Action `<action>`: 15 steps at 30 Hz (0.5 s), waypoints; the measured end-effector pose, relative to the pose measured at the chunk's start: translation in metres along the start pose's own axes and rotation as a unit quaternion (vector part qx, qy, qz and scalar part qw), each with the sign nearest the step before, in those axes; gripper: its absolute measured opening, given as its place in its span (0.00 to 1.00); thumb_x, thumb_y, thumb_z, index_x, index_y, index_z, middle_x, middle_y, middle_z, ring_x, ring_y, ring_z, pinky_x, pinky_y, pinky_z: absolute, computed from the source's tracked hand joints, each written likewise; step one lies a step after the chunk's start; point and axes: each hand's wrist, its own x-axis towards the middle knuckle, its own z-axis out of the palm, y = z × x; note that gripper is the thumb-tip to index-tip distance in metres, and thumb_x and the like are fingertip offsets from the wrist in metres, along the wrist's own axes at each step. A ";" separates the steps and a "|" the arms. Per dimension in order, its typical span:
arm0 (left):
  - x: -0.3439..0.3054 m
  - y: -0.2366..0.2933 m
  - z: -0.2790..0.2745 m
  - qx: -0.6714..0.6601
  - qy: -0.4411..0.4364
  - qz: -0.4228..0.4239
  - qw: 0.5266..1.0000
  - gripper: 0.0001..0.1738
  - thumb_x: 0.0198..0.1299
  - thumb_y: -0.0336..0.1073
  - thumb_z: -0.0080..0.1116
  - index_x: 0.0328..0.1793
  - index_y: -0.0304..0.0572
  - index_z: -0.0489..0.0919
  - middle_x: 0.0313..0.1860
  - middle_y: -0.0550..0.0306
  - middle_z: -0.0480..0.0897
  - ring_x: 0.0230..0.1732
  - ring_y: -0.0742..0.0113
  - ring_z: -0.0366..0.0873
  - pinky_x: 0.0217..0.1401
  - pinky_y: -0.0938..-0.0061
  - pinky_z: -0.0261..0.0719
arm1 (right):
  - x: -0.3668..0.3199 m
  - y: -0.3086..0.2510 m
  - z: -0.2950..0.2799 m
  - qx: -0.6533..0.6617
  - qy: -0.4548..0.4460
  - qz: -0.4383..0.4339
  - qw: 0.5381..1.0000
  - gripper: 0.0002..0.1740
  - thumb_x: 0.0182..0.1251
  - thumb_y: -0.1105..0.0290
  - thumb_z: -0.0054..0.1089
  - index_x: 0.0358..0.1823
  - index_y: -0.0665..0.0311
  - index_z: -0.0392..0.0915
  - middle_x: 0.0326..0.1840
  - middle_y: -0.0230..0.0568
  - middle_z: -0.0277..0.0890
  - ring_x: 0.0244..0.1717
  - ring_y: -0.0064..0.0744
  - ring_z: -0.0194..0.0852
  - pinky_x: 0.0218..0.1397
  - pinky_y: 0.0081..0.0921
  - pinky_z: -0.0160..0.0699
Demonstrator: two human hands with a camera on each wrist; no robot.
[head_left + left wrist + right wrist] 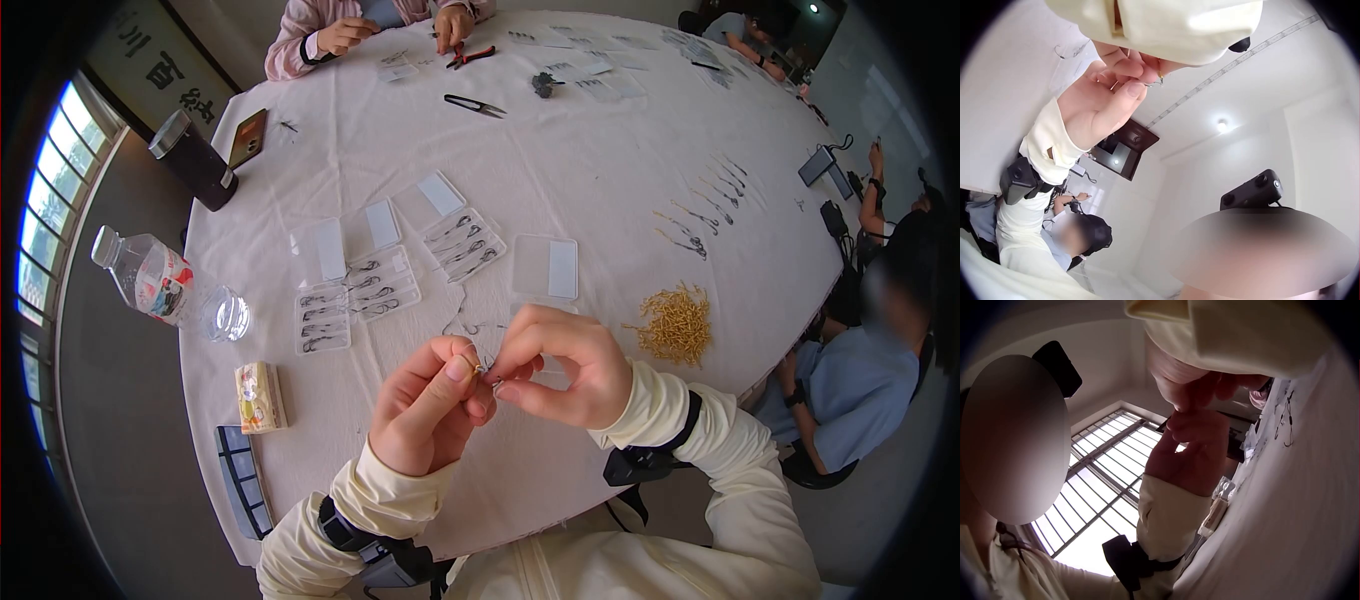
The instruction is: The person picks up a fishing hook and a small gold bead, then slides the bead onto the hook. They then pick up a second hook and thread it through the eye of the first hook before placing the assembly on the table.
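Both hands meet above the near part of the table in the head view. The left hand point(428, 405) pinches a small gold piece point(478, 369) between thumb and fingers. Against it, the right hand point(565, 368) pinches a small dark metal piece point(497, 383); its exact shape is too small to tell. In the left wrist view the gold piece point(1161, 76) and a thin metal bit show at the fingertips. Just beyond the hands, a dark hook with line point(468, 326) lies on the cloth. A pile of gold pieces point(676, 325) is to the right.
Clear boxes of hooks point(322, 318) and an open box point(545, 268) lie beyond the hands. Rows of hooks point(700, 215) are at right. A bottle point(160, 280), flask point(195, 165) and tissue pack point(260, 398) stand left. Scissors point(475, 106) and red-handled pliers point(470, 56) lie farther back.
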 end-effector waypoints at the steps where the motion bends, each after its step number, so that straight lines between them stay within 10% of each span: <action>1: 0.000 0.000 0.000 0.001 -0.003 0.004 1.000 0.07 0.72 0.35 0.50 0.49 0.40 0.75 0.32 0.63 0.75 0.34 0.74 0.71 0.40 0.77 0.67 | 0.000 0.000 0.000 0.004 0.000 0.003 1.000 0.06 0.57 0.78 0.66 0.36 0.61 0.81 0.32 0.29 0.76 0.30 0.22 0.71 0.33 0.20 0.69; 15: -0.002 0.002 0.004 0.388 0.030 0.171 0.905 0.05 0.69 0.29 0.55 0.45 0.33 0.74 0.38 0.60 0.77 0.35 0.75 0.75 0.41 0.82 0.75 | -0.004 -0.003 -0.007 0.075 -0.006 0.104 0.992 0.02 0.61 0.72 0.69 0.32 0.62 0.85 0.28 0.26 0.79 0.26 0.14 0.66 0.30 0.16 0.64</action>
